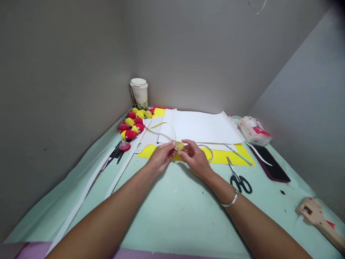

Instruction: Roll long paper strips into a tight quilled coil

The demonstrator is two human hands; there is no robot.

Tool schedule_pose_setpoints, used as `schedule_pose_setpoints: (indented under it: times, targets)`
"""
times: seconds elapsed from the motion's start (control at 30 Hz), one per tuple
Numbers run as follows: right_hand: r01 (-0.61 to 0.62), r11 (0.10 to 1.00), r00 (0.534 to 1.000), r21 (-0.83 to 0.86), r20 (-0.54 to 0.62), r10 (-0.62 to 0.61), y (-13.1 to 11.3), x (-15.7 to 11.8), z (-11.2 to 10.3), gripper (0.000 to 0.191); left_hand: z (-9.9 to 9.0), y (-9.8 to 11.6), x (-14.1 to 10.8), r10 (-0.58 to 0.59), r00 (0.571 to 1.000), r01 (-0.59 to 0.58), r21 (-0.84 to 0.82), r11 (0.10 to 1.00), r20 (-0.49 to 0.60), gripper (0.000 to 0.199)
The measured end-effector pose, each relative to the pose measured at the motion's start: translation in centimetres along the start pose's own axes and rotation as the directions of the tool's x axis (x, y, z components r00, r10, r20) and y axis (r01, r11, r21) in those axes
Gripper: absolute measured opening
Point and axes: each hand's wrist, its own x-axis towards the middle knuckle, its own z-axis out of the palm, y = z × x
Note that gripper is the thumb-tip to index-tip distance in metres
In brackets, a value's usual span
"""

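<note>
A small yellow paper coil (179,146) is held up between both hands above the middle of the table. My left hand (161,157) pinches its left edge with closed fingers. The thumb and fingers of my right hand (196,158) close around its right side. From the coil a thin paper strip (158,125) arcs up and left, looking yellow in part and paler near the hands. Beneath lie yellow sheets (147,151) and a large white sheet (202,126). Just past my right hand rests a roll of tape (211,154).
Scissors (237,177), a phone (272,167) and a glue gun (314,214) lie on the right, with a tissue pack (253,130) behind. Several red and yellow coiled paper pieces (130,135) sit at left before a lidded cup (140,94). Long white strips (121,175) run along the left.
</note>
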Motion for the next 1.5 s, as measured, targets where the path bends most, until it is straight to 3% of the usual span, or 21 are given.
schedule_pose_setpoints:
  times: [0.2,0.97,1.37,1.5]
  targets:
    - [0.026,0.999,0.999,0.021,-0.036,-0.025,0.1,0.0,0.1,0.034,0.0,-0.1,-0.2,-0.024,0.998,0.023,0.020,1.000,0.060,0.024]
    - [-0.019,0.994,0.993,0.108,0.116,0.006,0.9,0.3,-0.7,0.028,0.1,0.7,-0.6,-0.024,0.993,-0.003,0.234,0.972,0.112,0.025]
    - [-0.015,0.996,0.984,0.087,0.176,-0.001,1.0,0.5,-1.1,0.028,0.4,0.9,-0.8,-0.032,0.992,-0.001,0.252,0.968,0.124,0.025]
    - [0.033,0.999,0.993,0.035,0.115,-0.037,0.7,0.3,-0.8,0.030,0.4,0.8,-0.7,-0.014,0.995,-0.009,0.228,0.974,0.101,0.024]
